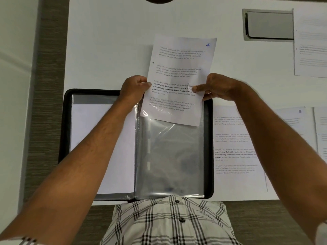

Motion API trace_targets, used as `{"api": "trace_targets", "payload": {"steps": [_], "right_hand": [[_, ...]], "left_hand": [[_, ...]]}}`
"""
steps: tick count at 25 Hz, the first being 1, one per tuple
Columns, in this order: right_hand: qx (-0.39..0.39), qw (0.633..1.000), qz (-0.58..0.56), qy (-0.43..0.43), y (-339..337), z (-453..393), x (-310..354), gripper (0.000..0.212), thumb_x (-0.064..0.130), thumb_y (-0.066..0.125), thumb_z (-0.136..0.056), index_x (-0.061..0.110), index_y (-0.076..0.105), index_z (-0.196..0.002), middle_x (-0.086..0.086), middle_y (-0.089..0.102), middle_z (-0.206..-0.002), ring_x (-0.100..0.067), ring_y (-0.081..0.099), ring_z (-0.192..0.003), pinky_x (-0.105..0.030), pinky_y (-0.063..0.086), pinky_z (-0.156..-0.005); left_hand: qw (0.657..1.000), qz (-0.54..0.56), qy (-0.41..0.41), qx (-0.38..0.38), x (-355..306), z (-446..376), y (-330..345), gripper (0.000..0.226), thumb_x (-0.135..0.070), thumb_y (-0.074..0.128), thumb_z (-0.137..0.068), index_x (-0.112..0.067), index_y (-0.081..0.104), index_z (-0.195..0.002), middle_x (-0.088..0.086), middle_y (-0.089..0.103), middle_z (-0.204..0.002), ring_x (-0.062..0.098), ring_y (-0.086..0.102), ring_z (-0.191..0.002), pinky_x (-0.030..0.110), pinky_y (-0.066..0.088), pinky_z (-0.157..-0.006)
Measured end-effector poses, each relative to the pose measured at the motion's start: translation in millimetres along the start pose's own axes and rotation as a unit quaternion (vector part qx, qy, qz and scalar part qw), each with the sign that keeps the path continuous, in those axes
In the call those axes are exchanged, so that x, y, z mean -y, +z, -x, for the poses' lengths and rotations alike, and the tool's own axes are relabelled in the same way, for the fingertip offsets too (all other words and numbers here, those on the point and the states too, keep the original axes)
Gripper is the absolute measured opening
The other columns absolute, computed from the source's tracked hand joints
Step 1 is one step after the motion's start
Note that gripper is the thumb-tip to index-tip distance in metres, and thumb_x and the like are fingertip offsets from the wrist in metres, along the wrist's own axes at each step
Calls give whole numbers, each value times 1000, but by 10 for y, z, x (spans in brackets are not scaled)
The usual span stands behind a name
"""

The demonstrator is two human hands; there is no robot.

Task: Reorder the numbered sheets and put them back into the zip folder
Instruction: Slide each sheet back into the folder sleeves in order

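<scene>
sheet 4 going into the sleeve

while both hands are holding sheet 4 (178,80) over the open folder (66,138), the task is looking about half done, as i judge it. the folder is lying flat on the white table (115,32), near the front edge, just before the person's checked shirt (168,221). on its left half a white page (102,147) is lying under plastic, with its blank side up, so i cannot tell which number it is. on the right half a clear sleeve (169,156) is looking empty, and the lower edge of sheet 4 is just entering its top opening; most of the sheet is standing out above the folder.

more sheets are waiting on the table to the right: sheet 8 (293,124) partly under a printed sheet (235,147) just beside the folder, and another paper (311,41) farther back by a grey hatch (269,24). so several sheets are not yet filed, and the zip is not yet closed.

the left hand (134,89) is gripping the left edge of sheet 4, fingers curled round it, thumb on the front. the right hand (217,86) is pinching the right edge, thumb lying across the printed face, the other fingers behind the paper. both forearms are reaching forward from the body, almost parallel, and the sheet is tilting a little to the right.

for the next move i think the sheet is needing a straight push down, because the thin plastic may be crumpling.
</scene>
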State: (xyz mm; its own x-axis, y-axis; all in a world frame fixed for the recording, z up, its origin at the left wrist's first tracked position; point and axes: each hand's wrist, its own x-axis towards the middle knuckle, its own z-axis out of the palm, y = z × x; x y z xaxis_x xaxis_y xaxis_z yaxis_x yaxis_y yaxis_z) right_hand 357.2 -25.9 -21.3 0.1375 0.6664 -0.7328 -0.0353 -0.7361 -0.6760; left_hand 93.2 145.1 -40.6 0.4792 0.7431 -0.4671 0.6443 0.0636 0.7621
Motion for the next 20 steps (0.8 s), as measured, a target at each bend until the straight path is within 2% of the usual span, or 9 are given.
{"api": "trace_targets", "payload": {"steps": [2, 5, 8, 11, 13, 16, 20], "right_hand": [[-19, 1000, -8, -18, 29, -20, 8, 40, 21, 76, -96, 13, 65, -134, -3, 78, -121, -23, 75, -110, -42, 63, -93], [-72, 996, -23, -45, 80, -43, -12, 29, 26, 67, -102, 14, 69, -129, -3, 78, -118, -23, 77, -104, -42, 64, -89], [-91, 995, 15, -48, 83, -58, -15, 29, 25, 66, -103, 10, 69, -128, -3, 78, -116, -19, 78, -101, -39, 65, -87], [-70, 995, 66, -37, 45, -45, 16, 30, 28, 71, -100, 10, 72, -124, -2, 79, -113, -18, 77, -101, -31, 63, -84], [-52, 993, 103, -16, 20, -38, 19, 30, 29, 74, -97, 11, 74, -121, 0, 79, -110, -16, 74, -99, -26, 59, -80], [-36, 992, 123, 5, 16, -40, 9, 32, 28, 78, -94, 11, 75, -121, -6, 79, -114, -16, 70, -96, -28, 58, -84], [-87, 993, 82, -21, 92, -46, -3, 32, 40, 73, -97, 15, 75, -118, 0, 79, -109, -16, 71, -93, -30, 56, -82]], "left_hand": [[999, -36, 5, -1, 22, -28, 3, 26, -28, 68, -95, -2, 70, -90, 2, 66, -79, 14, 57, -68, 26, 48, -68], [995, -100, 7, 18, 31, -23, -37, 28, -24, 66, -95, -10, 57, -73, 1, 54, -66, 14, 48, -60, 24, 40, -58], [997, -71, -10, 42, 0, -39, -74, 21, -23, 67, -95, -10, 61, -80, -1, 54, -67, 13, 47, -60, 26, 41, -59], [999, 7, -32, 17, -34, -42, -44, 18, -26, 69, -96, -9, 70, -94, -4, 59, -69, 11, 50, -60, 22, 42, -57], [999, 27, -32, -1, -30, -41, -16, 16, -26, 69, -96, -10, 70, -92, -5, 59, -68, 9, 50, -59, 17, 41, -50], [999, 31, -30, -6, 12, -38, -5, 22, -23, 70, -95, -2, 70, -91, -2, 58, -68, 9, 49, -56, 14, 38, -43], [998, -12, -41, 55, 3, -33, -110, 26, -20, 71, -94, -12, 58, -72, -2, 53, -61, 4, 44, -44, 16, 37, -45]]}}
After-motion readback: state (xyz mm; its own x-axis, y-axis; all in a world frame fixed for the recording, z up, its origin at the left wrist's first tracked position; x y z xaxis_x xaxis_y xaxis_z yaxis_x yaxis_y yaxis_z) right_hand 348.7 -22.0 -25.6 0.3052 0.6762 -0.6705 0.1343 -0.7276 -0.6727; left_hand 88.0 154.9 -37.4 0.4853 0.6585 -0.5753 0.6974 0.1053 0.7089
